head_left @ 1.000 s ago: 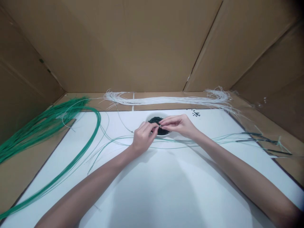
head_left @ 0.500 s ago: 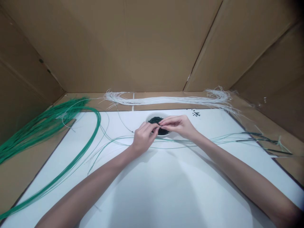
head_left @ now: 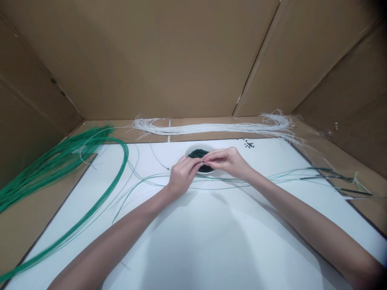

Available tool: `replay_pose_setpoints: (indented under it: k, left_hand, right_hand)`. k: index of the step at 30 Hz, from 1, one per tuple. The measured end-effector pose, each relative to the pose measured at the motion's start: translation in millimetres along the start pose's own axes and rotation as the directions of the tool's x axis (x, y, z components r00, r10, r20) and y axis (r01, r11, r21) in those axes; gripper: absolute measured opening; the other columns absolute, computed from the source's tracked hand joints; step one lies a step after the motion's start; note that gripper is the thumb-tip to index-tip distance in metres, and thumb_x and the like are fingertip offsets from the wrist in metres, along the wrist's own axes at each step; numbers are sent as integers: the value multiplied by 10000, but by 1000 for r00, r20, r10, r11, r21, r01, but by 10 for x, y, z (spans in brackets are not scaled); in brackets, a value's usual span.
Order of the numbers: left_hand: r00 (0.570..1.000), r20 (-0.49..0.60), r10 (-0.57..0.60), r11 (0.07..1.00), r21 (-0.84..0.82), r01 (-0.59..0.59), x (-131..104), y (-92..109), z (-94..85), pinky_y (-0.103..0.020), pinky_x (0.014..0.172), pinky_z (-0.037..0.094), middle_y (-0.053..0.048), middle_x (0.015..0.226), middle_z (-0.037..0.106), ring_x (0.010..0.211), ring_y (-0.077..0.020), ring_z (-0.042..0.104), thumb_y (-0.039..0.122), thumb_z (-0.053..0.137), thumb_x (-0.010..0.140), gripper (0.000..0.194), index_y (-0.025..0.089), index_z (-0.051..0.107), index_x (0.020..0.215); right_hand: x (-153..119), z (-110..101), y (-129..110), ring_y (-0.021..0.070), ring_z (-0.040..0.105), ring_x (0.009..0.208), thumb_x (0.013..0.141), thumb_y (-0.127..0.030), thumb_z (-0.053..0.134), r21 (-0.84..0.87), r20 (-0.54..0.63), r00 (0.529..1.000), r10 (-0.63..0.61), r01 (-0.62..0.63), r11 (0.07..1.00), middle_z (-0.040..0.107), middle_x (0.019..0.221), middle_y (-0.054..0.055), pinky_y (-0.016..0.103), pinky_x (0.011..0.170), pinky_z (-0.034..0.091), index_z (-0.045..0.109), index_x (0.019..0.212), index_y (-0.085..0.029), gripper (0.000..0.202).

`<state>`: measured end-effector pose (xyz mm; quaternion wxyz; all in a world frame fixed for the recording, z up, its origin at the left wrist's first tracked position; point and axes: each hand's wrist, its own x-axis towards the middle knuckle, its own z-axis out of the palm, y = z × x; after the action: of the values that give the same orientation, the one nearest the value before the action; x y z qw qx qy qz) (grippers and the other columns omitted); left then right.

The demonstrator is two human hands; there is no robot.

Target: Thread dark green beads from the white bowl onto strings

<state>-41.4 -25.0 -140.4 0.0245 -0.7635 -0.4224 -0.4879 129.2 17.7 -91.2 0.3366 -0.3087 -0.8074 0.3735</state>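
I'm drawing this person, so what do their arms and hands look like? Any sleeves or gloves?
No gloves: the left hand and right hand are bare. The left forearm and right forearm are slim, with no sleeve, watch or bracelet showing. Some fingers are hidden, but I see no rings.

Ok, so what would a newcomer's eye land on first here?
Probably the green strands on the left, vivid beside the white work surface. Then the left hand and right hand at the centre, fingertips pinching a small dark item by the bowl of dark pieces. White strands stretch along the far edge.
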Motion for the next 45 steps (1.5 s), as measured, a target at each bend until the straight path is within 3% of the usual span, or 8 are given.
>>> replay_pose_setpoints:
  k: [13,19,23,30,35,40,45]
  left_hand:
    - [1000,-26,-11,1000,2,11,7,20,-1,-234,621,443,-25,735,645,646,-113,522,207,506,805,97,158,578,850]
    - [999,-23,-42,999,-7,41,3,26,-4,-229,636,443,-23,740,627,651,-110,520,188,485,802,136,164,565,909]
    - [997,-24,-68,998,10,68,20,21,-15,-229,623,422,-8,657,592,622,-109,489,183,494,795,96,166,582,828]
    - [994,-69,-86,996,7,87,37,22,-9,-213,616,404,1,645,570,606,-95,463,175,516,792,55,160,567,803]
    - [994,-102,-48,999,10,50,29,21,-10,-209,610,399,2,652,571,594,-90,449,162,512,793,48,159,560,802]
    - [993,-108,-43,999,18,45,33,25,-7,-209,607,396,3,641,565,588,-91,446,167,510,796,54,158,560,813]
    - [992,-116,-41,999,12,42,41,35,-12,-215,602,393,2,630,559,581,-92,445,158,519,789,48,155,563,807]
  right_hand:
    - [-3,26,-97,159,637,662,702,-245,561,-178,-56,997,-56,45,983,689,758,35,256,625,544,685,680,-174,145]
    - [17,9,-10,187,643,748,659,-272,623,32,-34,996,80,-79,996,687,822,49,294,721,541,701,754,-170,159]
    - [34,-11,68,190,617,867,657,-294,638,213,25,992,126,-128,969,651,962,68,321,803,515,690,869,-176,248]
    - [43,-24,97,147,611,775,662,-317,646,179,3,993,114,-113,977,595,912,68,310,773,519,702,828,-193,214]
    - [30,14,90,149,632,718,627,-285,674,354,-3,985,171,-159,922,629,836,56,311,726,539,701,776,-162,195]
    - [22,39,87,172,647,710,592,-267,701,413,-56,972,229,-187,891,681,773,55,327,695,543,634,971,-161,399]
    - [28,35,92,181,652,735,576,-268,715,386,-98,978,185,-134,913,695,783,61,346,765,518,622,961,-161,410]
